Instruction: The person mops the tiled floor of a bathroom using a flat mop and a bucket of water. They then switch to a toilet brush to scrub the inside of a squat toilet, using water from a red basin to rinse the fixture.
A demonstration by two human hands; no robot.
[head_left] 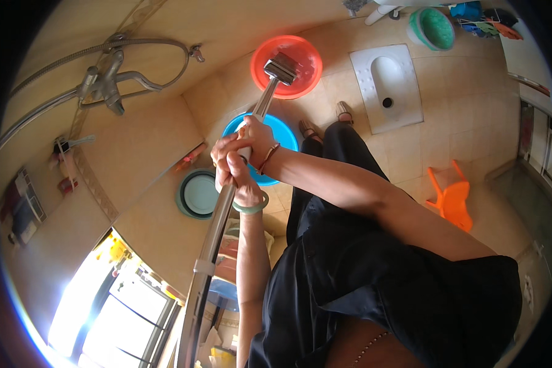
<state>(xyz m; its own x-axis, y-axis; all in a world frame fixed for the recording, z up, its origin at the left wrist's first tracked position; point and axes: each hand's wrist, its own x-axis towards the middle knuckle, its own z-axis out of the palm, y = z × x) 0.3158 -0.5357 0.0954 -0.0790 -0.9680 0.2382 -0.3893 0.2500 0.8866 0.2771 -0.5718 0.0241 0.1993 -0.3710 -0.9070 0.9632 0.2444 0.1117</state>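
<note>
Both my hands are closed around the metal pole of a squeeze mop (210, 245), which slants from the lower left up toward the far side. My right hand (259, 138), with a thin bracelet at the wrist, grips farther along the pole. Just behind it, my left hand (238, 179) wraps the pole below a green bangle-ringed wrist's fingers. At the far end, the mop head (280, 69) is in or over a red basin (316, 66); its sponge is partly hidden. Beneath my hands sits a blue basin (290, 136), largely covered by them.
A squat toilet (405, 86) is set in the tiled floor, with a green-lined bin (432, 29) beyond. An orange plastic chair (454, 199) stands at right. A grey-green tub (197, 193) sits at left, under a wall-mounted shower tap (107, 83). My feet are near the blue basin.
</note>
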